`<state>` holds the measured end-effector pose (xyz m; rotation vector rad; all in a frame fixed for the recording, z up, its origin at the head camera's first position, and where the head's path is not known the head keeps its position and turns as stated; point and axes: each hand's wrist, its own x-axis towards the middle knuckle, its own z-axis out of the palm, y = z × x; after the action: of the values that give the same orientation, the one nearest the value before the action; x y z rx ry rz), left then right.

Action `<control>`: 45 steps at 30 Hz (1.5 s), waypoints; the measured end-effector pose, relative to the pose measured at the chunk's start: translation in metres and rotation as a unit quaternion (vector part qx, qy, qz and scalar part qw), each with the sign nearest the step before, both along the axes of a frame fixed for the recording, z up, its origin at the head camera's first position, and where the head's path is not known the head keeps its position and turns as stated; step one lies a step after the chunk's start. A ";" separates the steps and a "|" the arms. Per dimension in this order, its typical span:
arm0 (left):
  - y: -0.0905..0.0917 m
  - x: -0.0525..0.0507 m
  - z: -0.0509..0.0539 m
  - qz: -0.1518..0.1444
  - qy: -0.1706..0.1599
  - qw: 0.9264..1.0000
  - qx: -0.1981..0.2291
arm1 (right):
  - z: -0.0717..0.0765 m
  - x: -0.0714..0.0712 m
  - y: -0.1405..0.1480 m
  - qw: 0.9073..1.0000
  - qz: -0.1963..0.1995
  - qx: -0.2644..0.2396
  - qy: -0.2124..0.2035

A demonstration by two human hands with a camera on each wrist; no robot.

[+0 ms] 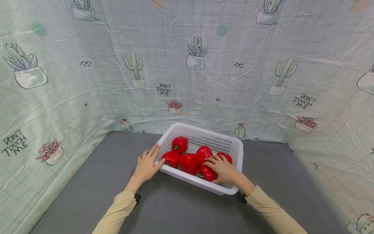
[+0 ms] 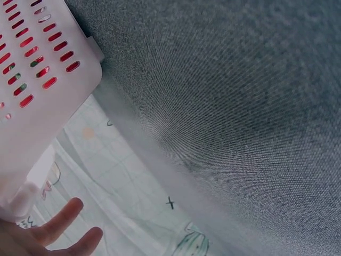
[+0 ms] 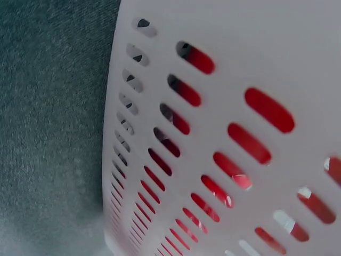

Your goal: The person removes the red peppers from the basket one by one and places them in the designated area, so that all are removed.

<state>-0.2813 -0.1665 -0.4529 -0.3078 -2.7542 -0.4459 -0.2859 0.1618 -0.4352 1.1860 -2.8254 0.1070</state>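
A white perforated basket (image 1: 193, 178) sits on the grey table, turned at a slight angle, with several red bell peppers (image 1: 188, 163) inside. My left hand (image 1: 146, 165) lies at its left end, thumb at the rim and fingers extended along the outside. Two fingers of the left hand (image 2: 66, 232) show beside the basket (image 2: 48, 120) in the left wrist view. Inside the right part, my right hand (image 1: 222, 169) has its fingers curled over a front red pepper (image 1: 206, 173). The basket wall (image 3: 224, 122) fills much of the right wrist view and hides that hand.
The grey tabletop (image 1: 181, 211) extends around the basket. Behind it and along both sides hangs a pale curtain (image 1: 163, 39) printed with cacti and potted plants. The basket's back edge is close to the curtain.
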 end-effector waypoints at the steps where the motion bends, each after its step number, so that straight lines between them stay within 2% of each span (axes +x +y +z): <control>1: 0.000 0.000 0.000 0.000 -0.001 1.000 0.000 | 0.000 0.000 -0.001 1.000 0.000 -0.001 -0.001; 10: -0.001 0.002 0.001 0.002 0.002 1.000 0.000 | 0.000 0.002 -0.005 0.999 -0.018 -0.020 -0.029; 15: -0.001 0.004 0.000 0.003 0.000 1.000 0.000 | -0.001 0.004 -0.006 0.999 -0.031 -0.031 -0.030; 25: 0.001 0.003 -0.001 0.011 0.002 1.000 -0.002 | -0.001 0.004 -0.005 0.996 -0.048 -0.080 -0.009; 29: 0.001 0.002 -0.002 0.009 0.001 1.000 -0.002 | 0.001 0.004 -0.003 0.993 -0.058 -0.097 -0.017; 33: 0.001 0.000 -0.002 0.008 0.006 1.000 -0.004 | 0.003 0.003 -0.002 0.993 -0.059 -0.100 -0.018; 45: 0.001 -0.001 -0.001 0.003 0.008 1.000 -0.002 | 0.008 0.002 -0.001 0.993 -0.061 -0.095 0.020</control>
<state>-0.2826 -0.1655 -0.4543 -0.3013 -2.7399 -0.4357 -0.2840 0.1610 -0.4273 0.9626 -2.7698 0.3331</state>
